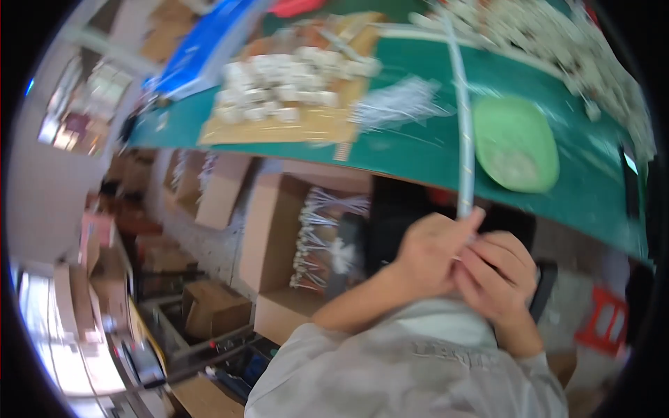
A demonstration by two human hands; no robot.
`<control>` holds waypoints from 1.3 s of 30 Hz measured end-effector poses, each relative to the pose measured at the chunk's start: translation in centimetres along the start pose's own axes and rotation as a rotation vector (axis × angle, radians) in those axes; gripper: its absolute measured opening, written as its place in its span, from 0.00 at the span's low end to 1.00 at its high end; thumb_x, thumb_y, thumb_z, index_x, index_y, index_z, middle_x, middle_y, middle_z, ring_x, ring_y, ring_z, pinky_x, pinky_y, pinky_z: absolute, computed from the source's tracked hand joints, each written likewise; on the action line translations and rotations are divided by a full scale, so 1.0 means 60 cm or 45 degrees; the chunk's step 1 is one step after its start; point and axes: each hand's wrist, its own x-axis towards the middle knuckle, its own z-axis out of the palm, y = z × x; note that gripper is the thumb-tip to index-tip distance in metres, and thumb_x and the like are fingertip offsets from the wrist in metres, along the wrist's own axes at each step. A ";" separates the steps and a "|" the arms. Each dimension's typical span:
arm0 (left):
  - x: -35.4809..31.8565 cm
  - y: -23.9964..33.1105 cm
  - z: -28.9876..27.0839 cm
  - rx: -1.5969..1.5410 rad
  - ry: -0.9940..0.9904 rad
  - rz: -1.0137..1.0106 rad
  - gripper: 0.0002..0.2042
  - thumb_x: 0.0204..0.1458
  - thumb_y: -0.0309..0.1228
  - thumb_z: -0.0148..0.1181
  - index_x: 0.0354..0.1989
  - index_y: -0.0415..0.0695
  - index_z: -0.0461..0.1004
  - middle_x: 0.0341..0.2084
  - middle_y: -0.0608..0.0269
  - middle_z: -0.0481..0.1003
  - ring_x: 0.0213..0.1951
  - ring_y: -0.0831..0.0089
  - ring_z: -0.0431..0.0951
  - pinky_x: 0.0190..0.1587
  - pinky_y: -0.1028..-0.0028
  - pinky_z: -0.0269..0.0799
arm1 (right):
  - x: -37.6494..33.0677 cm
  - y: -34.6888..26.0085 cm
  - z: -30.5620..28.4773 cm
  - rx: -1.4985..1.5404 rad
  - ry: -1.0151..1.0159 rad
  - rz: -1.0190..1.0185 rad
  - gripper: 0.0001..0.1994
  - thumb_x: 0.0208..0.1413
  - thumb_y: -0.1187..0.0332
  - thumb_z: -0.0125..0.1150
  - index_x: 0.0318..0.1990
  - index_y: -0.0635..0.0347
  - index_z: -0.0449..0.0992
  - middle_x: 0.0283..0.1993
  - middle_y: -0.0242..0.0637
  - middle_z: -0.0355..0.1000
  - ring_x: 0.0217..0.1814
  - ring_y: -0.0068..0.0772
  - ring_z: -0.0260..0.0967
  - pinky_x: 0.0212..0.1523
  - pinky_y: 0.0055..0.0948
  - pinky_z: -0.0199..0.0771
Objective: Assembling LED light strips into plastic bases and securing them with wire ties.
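Note:
A long, narrow white strip (463, 125) with small yellowish spots along it runs from my hands away across the green table. My left hand (431, 252) is closed around its near end, the thumb pressed along it. Right against it, my right hand (498, 274) is closed with its fingertips pinched together at the same end. What lies between those fingertips is too small and blurred to make out. Beyond my hands, right of the strip, sits a light green plastic bowl (519, 115) with some small pale bits at its bottom.
White block-shaped pieces (279, 80) crowd a cardboard sheet (320, 129) on the green table (390, 155). Beside them lies a bundle of thin white pieces (401, 103). Tangled pale parts (529, 35) heap at the far right. Below stands an open carton (268, 230) with wired bundles; a red stool (603, 320) is at right.

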 end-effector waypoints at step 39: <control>0.127 -0.129 0.028 -0.617 0.157 -0.605 0.12 0.54 0.17 0.63 0.45 0.38 0.71 0.26 0.65 0.73 0.23 0.84 0.71 0.23 0.86 0.63 | 0.137 0.212 -0.031 -0.539 -0.839 0.398 0.08 0.40 0.80 0.62 0.31 0.70 0.76 0.29 0.53 0.74 0.37 0.55 0.75 0.38 0.43 0.76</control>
